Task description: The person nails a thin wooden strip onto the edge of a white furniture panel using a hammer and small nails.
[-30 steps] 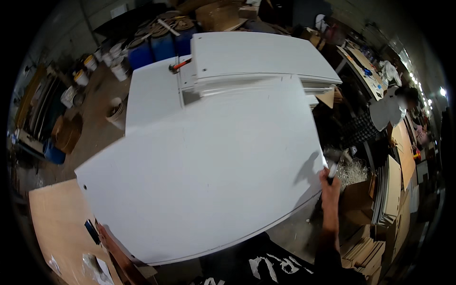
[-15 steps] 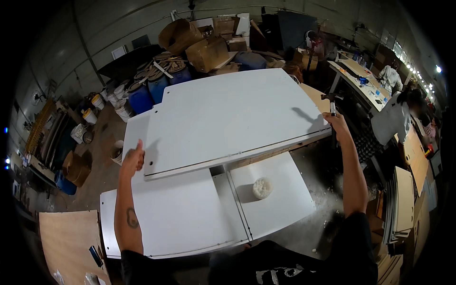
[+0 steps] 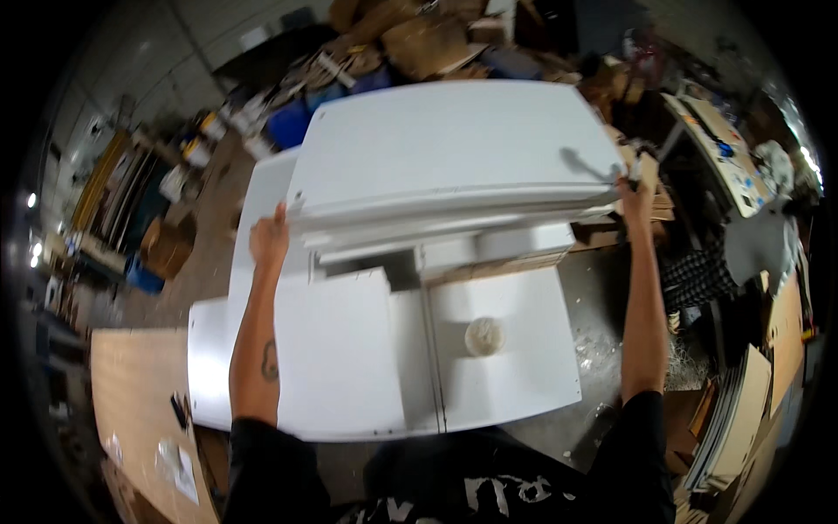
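A large white panel (image 3: 454, 135) with small holes near its left edge lies over the white boards, its near edge raised. My left hand (image 3: 271, 236) is closed on the panel's left near corner. At the right near corner, my right hand (image 3: 637, 199) holds a hammer (image 3: 638, 160), blurred, and grips the panel's edge as well. Under the panel, the edges of more white boards show. A round tub (image 3: 484, 337) with whitish contents stands on the lower right white board (image 3: 532, 375). Another white board (image 3: 336, 349) lies left of it, beyond my left forearm.
A brown wooden board (image 3: 131, 371) is at the lower left. Blue barrels (image 3: 289, 127) and cardboard boxes (image 3: 425, 45) crowd the back. On the right, a person in grey (image 3: 759, 244) is near a worktable (image 3: 729, 162). Boards (image 3: 733, 415) stand stacked at the lower right.
My left hand has closed on the panel's corner. The panel's near edge has risen and moved away from me, uncovering more of the boards beneath. The view has shifted.
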Available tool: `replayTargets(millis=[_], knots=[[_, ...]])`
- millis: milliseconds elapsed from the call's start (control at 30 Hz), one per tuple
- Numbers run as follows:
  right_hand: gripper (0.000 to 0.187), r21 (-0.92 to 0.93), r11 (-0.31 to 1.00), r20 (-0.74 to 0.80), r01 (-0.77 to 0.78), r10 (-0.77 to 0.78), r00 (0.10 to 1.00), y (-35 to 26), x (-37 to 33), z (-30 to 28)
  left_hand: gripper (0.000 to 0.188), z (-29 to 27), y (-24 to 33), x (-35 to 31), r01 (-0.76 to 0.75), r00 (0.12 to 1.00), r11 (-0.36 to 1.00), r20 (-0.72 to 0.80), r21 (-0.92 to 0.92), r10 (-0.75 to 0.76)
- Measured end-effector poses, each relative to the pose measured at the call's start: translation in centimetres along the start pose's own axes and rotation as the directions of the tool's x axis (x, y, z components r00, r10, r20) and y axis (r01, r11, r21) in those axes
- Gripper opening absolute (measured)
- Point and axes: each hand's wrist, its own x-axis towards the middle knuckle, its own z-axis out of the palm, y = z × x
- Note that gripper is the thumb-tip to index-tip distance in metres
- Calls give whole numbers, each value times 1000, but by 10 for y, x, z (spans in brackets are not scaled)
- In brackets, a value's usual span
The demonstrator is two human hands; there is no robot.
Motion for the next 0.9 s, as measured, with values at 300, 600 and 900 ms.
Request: replayTargets(millis=[300, 600, 900], knots=[[37, 540, 841, -127, -4, 87, 988, 45, -135, -67, 20, -81, -88, -117, 900, 425, 42, 848, -435, -317], [35, 365, 768, 507, -527, 311, 804, -128, -383, -32, 22, -121, -131, -253, 900, 417, -169, 906, -402, 68], [33, 319, 723, 760, -612, 191, 622, -250, -486, -18, 30, -91, -137, -304, 941, 335, -103, 932, -322, 142]])
